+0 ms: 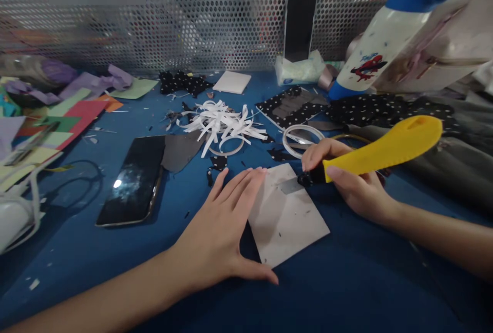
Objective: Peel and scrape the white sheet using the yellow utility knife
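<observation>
A pale square board [287, 220], dotted with small dark specks, lies on the blue table in front of me. My left hand [219, 225] rests along its left side with the fingers spread, thumb at the near corner. In my right hand [356, 184] is a utility knife [385, 145] with a yellow handle and a black front end. Its flat blade [291, 185] is over the upper right part of the board; whether it touches the surface I cannot tell. Beyond the board sits a heap of white paper strips [221, 122].
A dark phone [134, 179] lies to the left, near coloured papers [73, 122]. Behind are scissors [302, 139], black dotted fabric [288, 104] and a second pale square [231, 82]. A bottle [381, 40] and an upright phone [299, 27] stand before a perforated metal panel [215, 15].
</observation>
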`<state>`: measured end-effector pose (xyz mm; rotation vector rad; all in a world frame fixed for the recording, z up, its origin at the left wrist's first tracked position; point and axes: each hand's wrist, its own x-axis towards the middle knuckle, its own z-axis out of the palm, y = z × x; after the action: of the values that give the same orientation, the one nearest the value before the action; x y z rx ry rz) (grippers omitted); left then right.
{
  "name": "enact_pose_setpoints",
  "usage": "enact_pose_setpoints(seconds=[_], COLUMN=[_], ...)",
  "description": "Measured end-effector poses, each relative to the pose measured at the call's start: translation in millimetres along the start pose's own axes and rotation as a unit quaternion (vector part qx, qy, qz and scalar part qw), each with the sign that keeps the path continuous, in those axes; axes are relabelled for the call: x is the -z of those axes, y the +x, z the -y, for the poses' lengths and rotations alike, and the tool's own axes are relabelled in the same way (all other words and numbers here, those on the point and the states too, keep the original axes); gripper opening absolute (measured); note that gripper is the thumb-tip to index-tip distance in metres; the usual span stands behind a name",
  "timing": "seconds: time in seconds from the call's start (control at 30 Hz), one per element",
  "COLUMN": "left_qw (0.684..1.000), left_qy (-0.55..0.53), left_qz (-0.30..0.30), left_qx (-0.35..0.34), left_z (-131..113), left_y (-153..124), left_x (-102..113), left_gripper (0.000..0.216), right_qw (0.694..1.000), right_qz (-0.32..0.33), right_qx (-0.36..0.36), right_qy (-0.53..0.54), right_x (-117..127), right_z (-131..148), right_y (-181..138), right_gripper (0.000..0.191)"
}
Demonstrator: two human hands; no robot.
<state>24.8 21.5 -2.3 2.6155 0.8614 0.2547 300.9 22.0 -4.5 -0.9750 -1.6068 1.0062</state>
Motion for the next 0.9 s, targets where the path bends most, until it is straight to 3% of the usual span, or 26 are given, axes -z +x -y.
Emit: enact_pose_setpoints(seconds=[0.33,0.57,0.9], left_qw=[0.997,0.994,0.990], left_qy=[-0.025,-0.033,-0.077], left_qz=[0.024,0.050,0.076], left_qx=[-0.072,-0.090,-0.089], left_z=[-2.1,2.1,5.8], left_y=[-0.9,-2.9,-1.9], left_x=[4.8,3.9,8.9], left_gripper=[0.148,0.143,0.139], right_qw=[0.999,0.995,0.993], right_qz=[0.027,0.023,0.075], right_qx=[-0.012,-0.020,-0.036], right_qy=[-0.039,-0.091,-0.078], right_x=[1.6,0.3,0.9], right_z=[5.1,7.9,7.5], right_y=[0.6,1.9,-4.2], right_gripper=[0.020,0.024,0.013])
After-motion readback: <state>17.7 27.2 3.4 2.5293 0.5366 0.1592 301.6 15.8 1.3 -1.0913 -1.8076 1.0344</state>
